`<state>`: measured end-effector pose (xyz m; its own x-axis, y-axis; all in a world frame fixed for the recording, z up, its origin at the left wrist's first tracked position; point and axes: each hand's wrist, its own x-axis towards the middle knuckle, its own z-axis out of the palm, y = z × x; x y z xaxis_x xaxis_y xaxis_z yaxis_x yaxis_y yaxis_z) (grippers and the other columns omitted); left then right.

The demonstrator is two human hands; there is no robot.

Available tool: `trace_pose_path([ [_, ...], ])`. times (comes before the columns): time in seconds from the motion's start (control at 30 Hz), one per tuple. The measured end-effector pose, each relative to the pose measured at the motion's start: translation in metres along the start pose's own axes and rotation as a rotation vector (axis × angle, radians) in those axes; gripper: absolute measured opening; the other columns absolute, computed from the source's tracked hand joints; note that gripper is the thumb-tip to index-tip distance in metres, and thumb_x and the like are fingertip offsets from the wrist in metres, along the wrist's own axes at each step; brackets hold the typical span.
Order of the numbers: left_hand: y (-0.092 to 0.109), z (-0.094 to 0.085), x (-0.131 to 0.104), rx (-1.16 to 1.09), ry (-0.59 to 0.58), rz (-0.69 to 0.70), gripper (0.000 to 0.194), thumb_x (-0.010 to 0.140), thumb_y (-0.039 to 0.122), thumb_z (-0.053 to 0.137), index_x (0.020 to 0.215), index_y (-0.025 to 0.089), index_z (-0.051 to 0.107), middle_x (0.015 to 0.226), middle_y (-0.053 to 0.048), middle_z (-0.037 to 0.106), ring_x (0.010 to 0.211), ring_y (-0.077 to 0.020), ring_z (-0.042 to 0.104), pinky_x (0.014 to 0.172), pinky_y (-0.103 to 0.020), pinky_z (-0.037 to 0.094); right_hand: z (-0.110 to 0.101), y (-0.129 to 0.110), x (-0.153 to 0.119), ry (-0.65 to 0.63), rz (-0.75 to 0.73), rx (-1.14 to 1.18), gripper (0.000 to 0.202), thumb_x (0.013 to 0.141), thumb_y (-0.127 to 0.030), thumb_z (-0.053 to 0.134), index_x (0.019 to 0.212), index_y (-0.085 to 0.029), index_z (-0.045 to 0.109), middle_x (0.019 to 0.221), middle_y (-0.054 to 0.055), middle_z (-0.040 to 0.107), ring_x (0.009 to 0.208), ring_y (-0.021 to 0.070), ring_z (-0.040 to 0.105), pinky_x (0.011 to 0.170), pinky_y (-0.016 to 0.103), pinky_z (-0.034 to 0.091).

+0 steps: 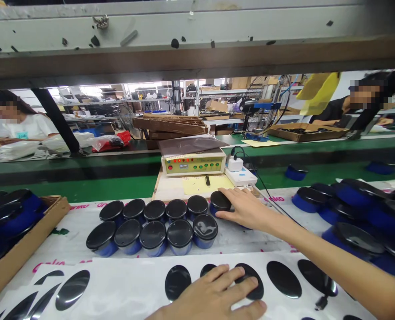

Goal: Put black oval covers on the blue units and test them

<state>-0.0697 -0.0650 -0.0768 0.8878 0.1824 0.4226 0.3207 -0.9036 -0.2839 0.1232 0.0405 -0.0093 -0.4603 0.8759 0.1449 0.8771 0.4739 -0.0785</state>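
Blue, black-topped containers (153, 236) stand in two rows on the covered surface (73, 222) in the head view. At the back row's right end, the right hand (245, 208) holds another container (220, 200) between thumb and fingers. Nearer, the left hand (213, 294) reaches over a white sheet (127, 275) bearing glossy black ovals (284, 279), its fingers spread wide and partly covering some. Behind the rows sits a control box (193, 166) with lit red indicators, just beside a white power strip (244, 177).

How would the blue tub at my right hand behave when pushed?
The blue tub looks low and wide, so would probably slide rather than tip. Its smooth top might feel slippery. Pushed left, it could bump the neighbouring tub.
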Motion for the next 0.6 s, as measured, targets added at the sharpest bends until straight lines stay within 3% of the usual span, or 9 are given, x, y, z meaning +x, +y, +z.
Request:
trace_pose_path([
  [0.17,0.000,0.000,0.000,-0.013,-0.001,0.004,0.036,0.098,0.038,0.035,0.131,0.026,0.045,0.136,0.001,0.051,0.121,-0.0183,0.050,0.098,-0.030,0.044,-0.002,0.012,-0.006,-0.081,0.003,0.060,0.075,0.082,-0.053,0.055,0.142,-0.014,0.033,0.131,0.019,0.051,0.120,0.0367,0.047,0.093,0.050,0.039],
  [0.33,-0.001,-0.003,-0.001,-0.049,-0.025,-0.007,0.042,0.097,0.045,0.032,0.134,0.025,0.041,0.139,0.000,0.047,0.124,-0.0194,0.047,0.099,-0.031,0.043,-0.006,0.032,-0.032,-0.148,0.043,0.092,0.070,0.076,-0.034,0.061,0.139,-0.019,0.035,0.131,0.014,0.052,0.115,0.0313,0.053,0.091,0.042,0.044],
  [0.5,-0.002,-0.008,0.000,-0.103,-0.085,-0.002,0.044,0.098,0.044,0.030,0.135,0.023,0.040,0.140,-0.002,0.046,0.127,-0.0210,0.044,0.101,-0.033,0.042,-0.009,0.020,-0.045,-0.147,0.127,0.119,0.061,0.075,-0.037,0.060,0.128,-0.010,0.046,0.125,0.019,0.054,0.110,0.0335,0.054,0.089,0.043,0.045],
  [0.6,-0.003,-0.011,0.001,-0.131,-0.144,0.012,0.044,0.099,0.042,0.027,0.136,0.022,0.038,0.143,-0.003,0.042,0.129,-0.0220,0.042,0.103,-0.034,0.040,-0.012,0.007,-0.049,-0.149,0.133,0.158,0.052,0.077,-0.039,0.062,0.120,-0.011,0.050,0.117,0.017,0.056,0.104,0.0319,0.057,0.085,0.042,0.047],
])
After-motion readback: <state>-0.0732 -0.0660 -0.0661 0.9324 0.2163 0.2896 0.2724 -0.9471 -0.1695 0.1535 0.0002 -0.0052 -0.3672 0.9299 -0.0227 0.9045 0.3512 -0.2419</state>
